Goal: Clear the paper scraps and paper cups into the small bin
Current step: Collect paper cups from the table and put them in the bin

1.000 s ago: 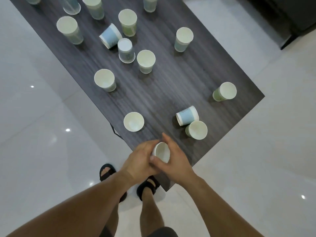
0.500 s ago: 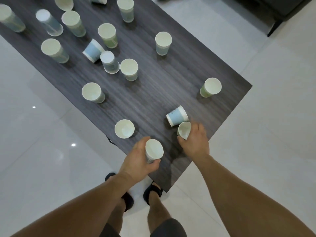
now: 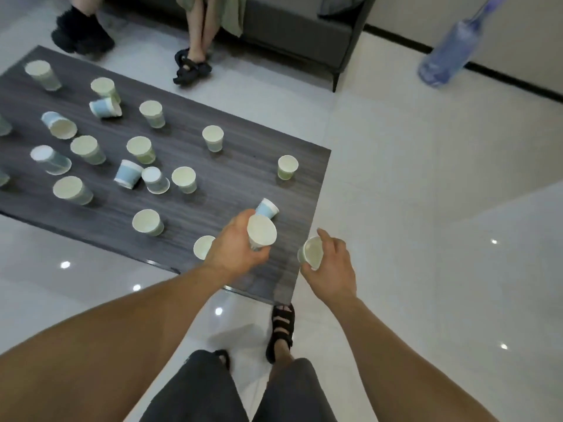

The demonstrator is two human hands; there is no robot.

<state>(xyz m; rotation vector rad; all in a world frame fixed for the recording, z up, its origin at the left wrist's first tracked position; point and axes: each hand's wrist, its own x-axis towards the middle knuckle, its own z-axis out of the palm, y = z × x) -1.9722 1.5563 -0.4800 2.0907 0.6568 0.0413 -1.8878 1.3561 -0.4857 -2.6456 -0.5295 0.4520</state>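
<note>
Dark wood-grain desk (image 3: 231, 184), head view, paper cups scattered all over it, some upright, some tipped.

Left hand (image 3: 234, 251) is curled round a white paper cup (image 3: 261, 232), lifted off the desk, mouth tilted toward the camera. Right hand (image 3: 333, 269) pinches a second paper cup (image 3: 312, 254) by its side, mouth also facing up and left; it hovers at the desk's near right corner, roughly over the edge. Both hands full, one cup each, near each other but not touching.

Closest cups left: a blue paper cup (image 3: 267, 208) on its side just beyond the left hand, long axis running away and to the right, and a pale cup (image 3: 202, 246) just left of the left wrist. Left hand is nearer to both.

Small bin is not in frame, so which way it lies from the hands can't be told; likely the next move is carrying both cups to it. No paper scraps made out. Blue cup's mouth is hidden behind the held cup; the pale cup is half covered by the wrist. Far-left cups are cut off by the frame and blurred.
</note>
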